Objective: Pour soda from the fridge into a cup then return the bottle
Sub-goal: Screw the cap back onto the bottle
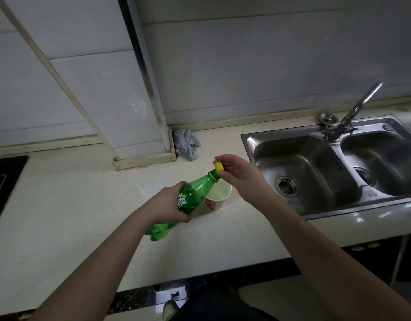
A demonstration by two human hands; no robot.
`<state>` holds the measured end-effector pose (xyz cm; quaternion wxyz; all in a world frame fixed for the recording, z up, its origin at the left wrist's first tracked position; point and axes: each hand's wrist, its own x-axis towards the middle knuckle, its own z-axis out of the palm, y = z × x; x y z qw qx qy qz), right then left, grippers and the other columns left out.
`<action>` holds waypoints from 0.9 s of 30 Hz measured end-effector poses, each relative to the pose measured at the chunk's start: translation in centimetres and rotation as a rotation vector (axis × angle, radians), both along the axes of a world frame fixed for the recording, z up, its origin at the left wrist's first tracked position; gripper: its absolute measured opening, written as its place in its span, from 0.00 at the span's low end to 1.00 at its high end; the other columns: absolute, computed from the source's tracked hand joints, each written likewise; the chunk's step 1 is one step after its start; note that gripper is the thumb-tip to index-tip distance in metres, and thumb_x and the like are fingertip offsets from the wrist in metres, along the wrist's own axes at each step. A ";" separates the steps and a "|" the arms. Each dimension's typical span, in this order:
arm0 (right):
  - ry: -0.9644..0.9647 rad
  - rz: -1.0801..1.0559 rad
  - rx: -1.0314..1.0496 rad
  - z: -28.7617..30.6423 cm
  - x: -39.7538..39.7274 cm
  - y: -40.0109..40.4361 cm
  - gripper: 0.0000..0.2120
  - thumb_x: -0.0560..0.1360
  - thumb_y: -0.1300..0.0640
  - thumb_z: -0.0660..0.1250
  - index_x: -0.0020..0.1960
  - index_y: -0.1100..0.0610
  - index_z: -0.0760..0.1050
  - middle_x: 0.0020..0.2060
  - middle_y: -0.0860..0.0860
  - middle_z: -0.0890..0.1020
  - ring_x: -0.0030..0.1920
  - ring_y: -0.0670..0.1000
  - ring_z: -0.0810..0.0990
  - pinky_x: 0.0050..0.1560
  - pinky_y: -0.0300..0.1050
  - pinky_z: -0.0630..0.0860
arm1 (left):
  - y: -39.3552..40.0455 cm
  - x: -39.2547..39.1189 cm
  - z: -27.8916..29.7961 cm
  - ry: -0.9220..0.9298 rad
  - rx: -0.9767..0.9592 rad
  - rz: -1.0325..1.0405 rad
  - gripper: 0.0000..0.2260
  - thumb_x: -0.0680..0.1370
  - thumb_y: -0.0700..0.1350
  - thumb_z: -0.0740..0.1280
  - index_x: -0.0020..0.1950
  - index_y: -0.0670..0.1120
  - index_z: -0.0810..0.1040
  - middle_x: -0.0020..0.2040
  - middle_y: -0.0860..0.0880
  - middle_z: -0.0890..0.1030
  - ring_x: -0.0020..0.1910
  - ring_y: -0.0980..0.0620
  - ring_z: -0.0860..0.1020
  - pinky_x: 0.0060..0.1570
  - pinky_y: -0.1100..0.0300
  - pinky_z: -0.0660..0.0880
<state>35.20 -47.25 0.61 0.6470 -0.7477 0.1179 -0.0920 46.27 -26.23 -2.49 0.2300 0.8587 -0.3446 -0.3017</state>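
A green soda bottle [195, 189] is tilted over the counter, neck up and to the right, above the near rim of a paper cup [219, 196]. My left hand [169, 203] grips the bottle around its label. My right hand [237, 173] pinches the yellow cap [219, 166] just above the bottle's mouth, slightly apart from the yellow neck ring. The cup stands upright on the counter and holds pale liquid. The bottle's base pokes out below my left wrist.
A double steel sink [315, 167] with a tap [360, 105] lies right of the cup. A crumpled grey rag [186, 144] sits by the tiled wall column [139, 126]. A black hob [0, 181] is at the far left. The counter's front edge runs below my arms.
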 end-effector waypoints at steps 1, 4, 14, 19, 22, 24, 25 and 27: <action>-0.003 0.003 -0.027 0.1 0.0 -0.1 0.14 0.75 0.64 0.69 0.59 0.53 0.77 0.53 0.49 0.83 0.55 0.45 0.81 0.59 0.40 0.75 | 0.0 0.0 0.1 -0.002 -0.006 -0.003 0.32 0.63 0.46 0.79 0.63 0.53 0.70 0.48 0.54 0.80 0.44 0.59 0.79 0.39 0.65 0.75; 0.022 0.019 -0.101 0.2 -0.1 -0.4 0.14 0.74 0.62 0.70 0.58 0.50 0.78 0.53 0.47 0.83 0.55 0.43 0.80 0.60 0.38 0.74 | 0.1 -0.1 0.3 0.003 -0.017 -0.010 0.32 0.63 0.46 0.79 0.63 0.53 0.70 0.48 0.55 0.80 0.44 0.59 0.79 0.40 0.65 0.76; 0.099 0.252 -0.597 2.9 -0.2 -1.5 0.17 0.74 0.58 0.70 0.61 0.46 0.77 0.58 0.41 0.80 0.57 0.40 0.77 0.58 0.31 0.71 | 0.6 -0.2 1.1 0.041 -0.050 -0.048 0.31 0.63 0.45 0.79 0.62 0.57 0.70 0.49 0.59 0.80 0.46 0.63 0.79 0.40 0.69 0.73; 0.145 0.210 -0.695 4.4 -0.1 -1.1 0.14 0.72 0.48 0.72 0.57 0.50 0.80 0.47 0.46 0.83 0.46 0.42 0.80 0.51 0.37 0.78 | 0.6 -0.3 1.8 -0.008 -0.055 -0.066 0.32 0.63 0.46 0.79 0.63 0.56 0.70 0.49 0.59 0.80 0.46 0.61 0.79 0.43 0.63 0.77; 0.204 0.074 -0.766 4.6 -0.1 -0.3 0.21 0.71 0.35 0.65 0.48 0.52 0.81 0.35 0.47 0.82 0.37 0.44 0.80 0.43 0.47 0.81 | 0.6 -0.4 2.3 -0.088 -0.052 -0.058 0.32 0.61 0.48 0.77 0.62 0.59 0.69 0.48 0.58 0.80 0.45 0.57 0.80 0.43 0.53 0.79; 0.274 0.016 -0.830 5.1 -0.3 0.3 0.31 0.68 0.28 0.54 0.43 0.53 0.80 0.30 0.47 0.81 0.33 0.45 0.79 0.41 0.46 0.80 | 0.5 -0.4 2.5 -0.128 -0.051 -0.055 0.31 0.60 0.49 0.76 0.61 0.60 0.69 0.47 0.58 0.80 0.44 0.55 0.80 0.42 0.50 0.79; 0.294 0.006 -0.883 5.3 -0.3 0.5 0.35 0.66 0.26 0.50 0.40 0.55 0.79 0.29 0.47 0.80 0.32 0.46 0.79 0.41 0.46 0.79 | 0.6 -0.5 2.6 -0.136 -0.051 -0.056 0.31 0.60 0.50 0.76 0.60 0.60 0.69 0.46 0.58 0.80 0.44 0.54 0.80 0.42 0.49 0.79; 0.318 0.000 -0.914 5.6 -0.3 1.1 0.38 0.67 0.27 0.45 0.36 0.57 0.78 0.27 0.49 0.79 0.31 0.49 0.79 0.40 0.46 0.78 | 0.7 -0.4 2.6 -0.122 -0.058 -0.043 0.31 0.60 0.49 0.76 0.60 0.60 0.69 0.46 0.57 0.80 0.44 0.54 0.80 0.42 0.48 0.79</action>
